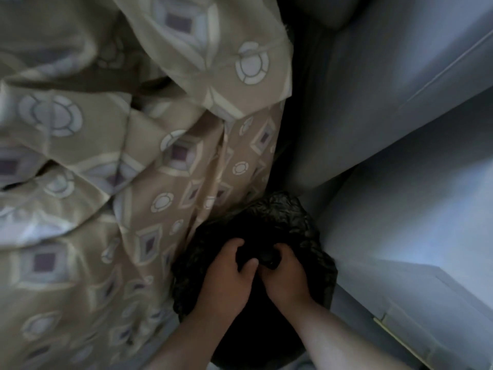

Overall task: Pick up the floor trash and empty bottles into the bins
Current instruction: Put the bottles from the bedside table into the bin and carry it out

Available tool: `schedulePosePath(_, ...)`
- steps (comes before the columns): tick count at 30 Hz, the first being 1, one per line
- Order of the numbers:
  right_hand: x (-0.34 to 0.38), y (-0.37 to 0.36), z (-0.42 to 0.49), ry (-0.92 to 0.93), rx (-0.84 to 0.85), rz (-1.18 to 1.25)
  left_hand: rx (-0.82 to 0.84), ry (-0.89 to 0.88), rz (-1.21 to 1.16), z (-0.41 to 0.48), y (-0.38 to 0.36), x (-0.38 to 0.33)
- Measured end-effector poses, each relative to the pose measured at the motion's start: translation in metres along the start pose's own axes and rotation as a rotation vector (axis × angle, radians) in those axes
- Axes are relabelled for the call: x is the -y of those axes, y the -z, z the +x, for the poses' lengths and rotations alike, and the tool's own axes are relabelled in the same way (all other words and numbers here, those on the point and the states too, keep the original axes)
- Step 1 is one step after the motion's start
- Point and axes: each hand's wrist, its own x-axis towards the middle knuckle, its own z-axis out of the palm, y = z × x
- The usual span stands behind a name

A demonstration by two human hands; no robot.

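Note:
A bin lined with a crinkled black plastic bag point(288, 217) stands low in the dim gap between a bed and pale furniture. Both hands are over its mouth. My left hand point(226, 279) grips a fold of the black bag with curled fingers. Right beside it, my right hand point(285, 273) curls round a small dark object whose kind I cannot tell. The two hands touch. The inside of the bin is dark and its contents are hidden.
A rumpled beige bed cover point(112, 161) with white and purple geometric shapes fills the left and hangs down beside the bin. Pale grey-blue cabinet surfaces point(400, 129) rise on the right, close against the bin. The frame is blurred and dim.

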Motion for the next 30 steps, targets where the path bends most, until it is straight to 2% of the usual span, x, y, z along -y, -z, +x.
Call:
schedulePosePath(4,0.005,-0.007,0.014,-0.027,0.000,-0.058,-0.001,-0.090,-0.174,-0.038,0.035,-0.008)
schedulePosePath(9,0.042,0.008,-0.020,0.054,0.040,0.058,-0.042,-0.164,-0.277,-0.071,0.055,-0.036)
schedulePosePath(12,0.080,0.043,-0.064,0.101,0.165,0.270,-0.071,-0.233,-0.292,-0.096,0.066,-0.081)
schedulePosePath(17,0.134,0.145,-0.144,0.029,0.295,0.704,-0.057,-0.395,-0.328,-0.138,0.076,-0.173)
schedulePosePath(21,0.144,0.246,-0.199,0.124,0.083,0.735,0.005,-0.428,-0.275,-0.169,0.059,-0.239)
schedulePosePath(25,0.130,0.331,-0.244,0.236,-0.294,0.832,0.068,-0.472,-0.242,-0.198,0.025,-0.310)
schedulePosePath(27,0.115,0.361,-0.261,0.239,-0.462,0.888,0.103,-0.535,-0.218,-0.209,0.008,-0.349)
schedulePosePath(30,0.101,0.383,-0.274,0.193,-0.695,0.867,0.058,-0.633,-0.124,-0.211,-0.016,-0.400)
